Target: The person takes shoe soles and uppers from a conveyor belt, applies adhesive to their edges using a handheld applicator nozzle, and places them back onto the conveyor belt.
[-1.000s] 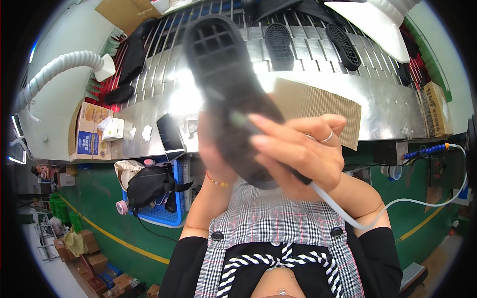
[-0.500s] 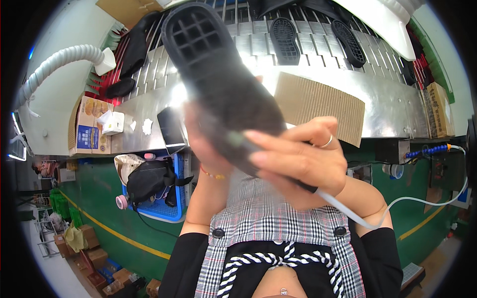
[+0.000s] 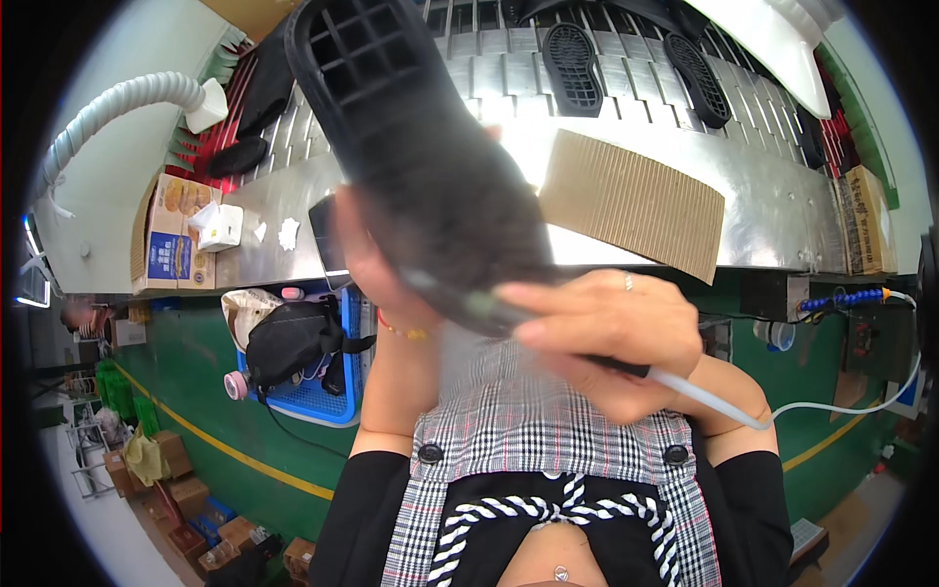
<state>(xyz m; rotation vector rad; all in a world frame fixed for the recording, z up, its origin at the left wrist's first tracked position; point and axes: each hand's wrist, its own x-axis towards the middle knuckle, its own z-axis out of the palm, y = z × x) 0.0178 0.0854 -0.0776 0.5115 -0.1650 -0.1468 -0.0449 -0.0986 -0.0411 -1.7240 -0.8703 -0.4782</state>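
Observation:
A black shoe sole [image 3: 445, 186] with a gridded heel recess is raised in front of me, its heel end pointing far left. My left hand [image 3: 367, 259] is closed on the sole's left side, partly hidden under it. In my right hand [image 3: 616, 338] is a dark pen-shaped tool [image 3: 509, 311] with a pale hose [image 3: 709, 396] running from its back end. Its blurred, greenish front end meets the near end of the sole; the exact contact is smeared by motion.
Corrugated cardboard [image 3: 636, 201] lies on the metal table [image 3: 782, 205]. Beyond, a slatted conveyor [image 3: 509, 78] carries a sole [image 3: 572, 68] and another sole [image 3: 696, 78]. Left are a tissue pack [image 3: 220, 230], a carton [image 3: 176, 230] and a flexible duct [image 3: 117, 117]. A blue basket [image 3: 328, 406] stands below.
The sole and my left hand have shifted a little left. My right hand with the tool has moved slightly right and nearer to me. Both hands keep their hold.

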